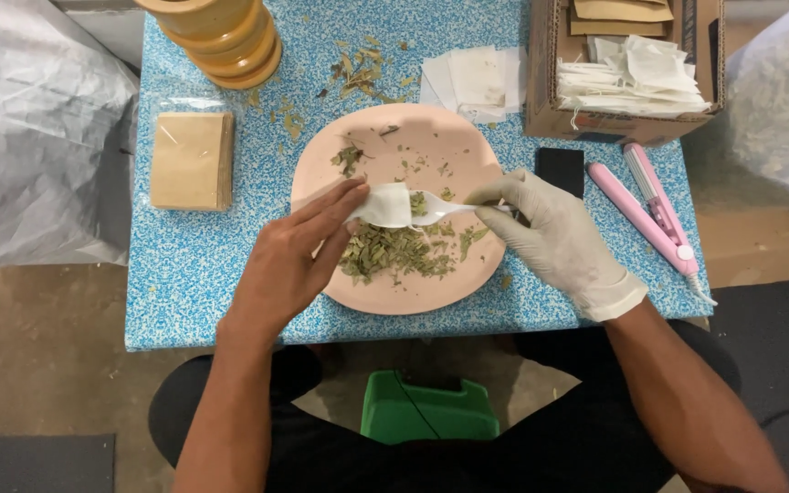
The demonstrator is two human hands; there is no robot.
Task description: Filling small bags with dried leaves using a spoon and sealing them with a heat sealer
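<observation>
Sachet [385,204], small and white, sits mid-frame over the pink plate [321,173], and I've got my bare left hand [289,260] on its left edge, fingers pinching it open. Moving right, the white plastic spoon [440,210] pokes into it, dried leaves [393,251] heaped just below. My gloved right hand [559,239] has its fingers pressed onto the spoon's handle. Far right, a pink sealer [647,210] lies on the blue counter [194,274].

Soft even light, mostly sharp
</observation>
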